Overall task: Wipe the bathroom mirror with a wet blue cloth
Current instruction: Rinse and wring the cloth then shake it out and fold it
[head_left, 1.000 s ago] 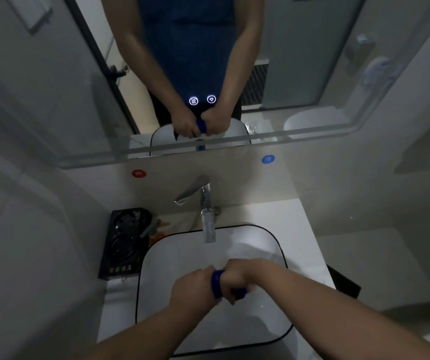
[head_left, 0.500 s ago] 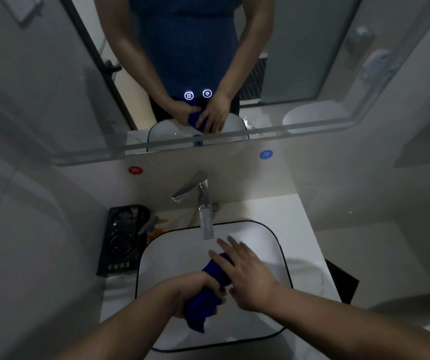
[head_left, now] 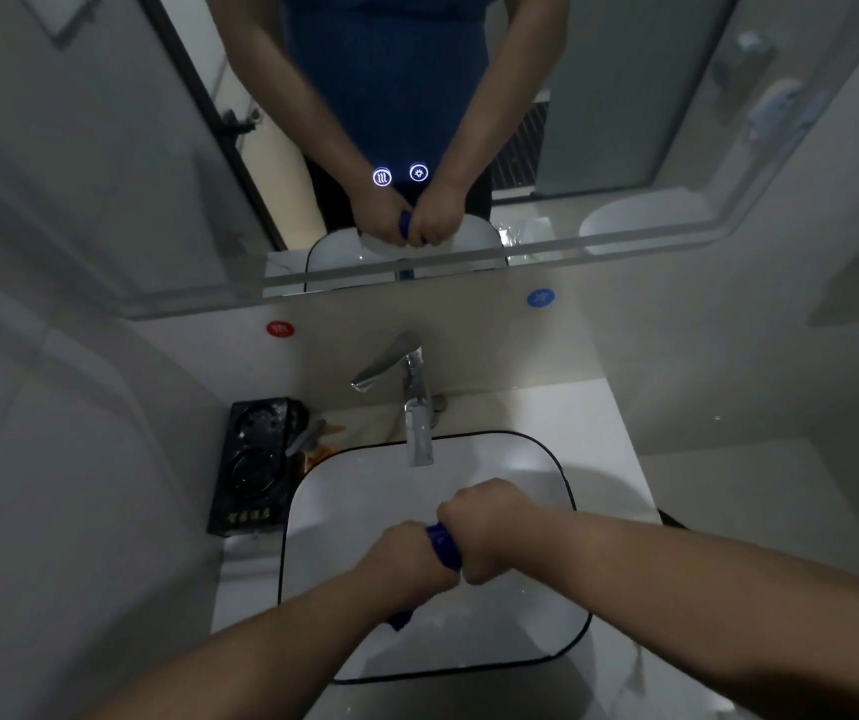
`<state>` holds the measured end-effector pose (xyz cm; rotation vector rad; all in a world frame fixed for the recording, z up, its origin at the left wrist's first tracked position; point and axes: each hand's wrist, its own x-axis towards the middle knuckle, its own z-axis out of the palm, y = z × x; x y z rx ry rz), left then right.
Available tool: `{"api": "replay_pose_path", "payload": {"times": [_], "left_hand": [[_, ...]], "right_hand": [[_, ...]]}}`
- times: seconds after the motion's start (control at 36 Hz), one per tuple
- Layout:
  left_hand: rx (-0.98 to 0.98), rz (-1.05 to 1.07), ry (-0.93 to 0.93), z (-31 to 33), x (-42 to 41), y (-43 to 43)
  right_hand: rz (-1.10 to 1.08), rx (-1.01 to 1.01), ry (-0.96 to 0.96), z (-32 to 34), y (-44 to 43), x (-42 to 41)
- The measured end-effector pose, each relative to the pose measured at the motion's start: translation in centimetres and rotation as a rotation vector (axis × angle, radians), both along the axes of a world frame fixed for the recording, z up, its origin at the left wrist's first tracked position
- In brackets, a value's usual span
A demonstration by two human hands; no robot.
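your left hand point(head_left: 406, 556) and right hand point(head_left: 484, 532) are both fisted tight round the blue cloth point(head_left: 443, 545), knuckles nearly touching, over the white basin point(head_left: 365, 501). a tail of cloth hangs below your left fist. the faucet point(head_left: 414, 402) stands just behind, between you and the mirror point(head_left: 625, 122). a black tray point(head_left: 256, 465) sits left of the basin; a red sticker point(head_left: 280, 328) and a blue sticker point(head_left: 540, 297) mark the wall under the glass.

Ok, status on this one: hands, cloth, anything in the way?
Gripping blue cloth over sink: left hand, right hand. No contact with mirror. Nothing in the way.
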<state>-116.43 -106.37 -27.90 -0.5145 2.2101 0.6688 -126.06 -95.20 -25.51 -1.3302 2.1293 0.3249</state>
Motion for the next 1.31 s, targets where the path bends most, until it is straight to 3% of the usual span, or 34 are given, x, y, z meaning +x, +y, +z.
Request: {"api": "replay_pose_path", "payload": {"times": [0.17,0.31,0.44,0.53,0.58,0.67,0.81,0.94,1.08,1.19,1.31], "left_hand": [[-0.114,0.038,0.138,-1.3,0.1,0.1],[-0.135,-0.010,0.166,-1.6,0.1,0.5],[0.028,0.043,0.169,-1.9,0.1,-0.2],[0.143,0.110,0.142,-1.6,-0.1,-0.9],[0.241,0.209,0.043,-1.3,-0.3,-1.5],[0.266,0.334,-0.125,-1.2,-0.5,-1.3],[-0.075,0.061,0.061,-1.9,-0.3,0.0],[-0.269,-0.186,0.358,-1.2,0.9,-0.5],[-0.316,-0.443,0.572,-0.6,1.1,-1.0],[-0.294,-0.489,0.605,0.0,1.0,-0.6],[-0.290,-0.369,0.605,-0.1,1.4,-0.1]], "right_hand": [[-0.226,0.196,-0.265,-1.1,-1.2,-1.2],[-0.341,0.217,-0.434,-1.8,-0.2,-1.6],[-0.277,0.099,-0.369,-2.3,1.1,-1.4],[-0.244,-0.124,-0.264,-2.8,2.3,-0.8],[-0.209,-0.224,-0.168,-3.1,2.7,-0.3],[-0.238,-0.184,-0.150,-3.0,2.7,0.4],[-0.371,-0.037,-0.184,-2.1,1.6,1.4],[-0.683,-0.022,-0.513,-2.8,1.8,1.9],[-0.921,-0.099,-0.804,-2.7,3.9,2.7],[-0.950,-0.079,-0.919,-1.8,5.0,2.8],[-0.840,-0.075,-0.794,-1.0,4.8,2.2]]}}
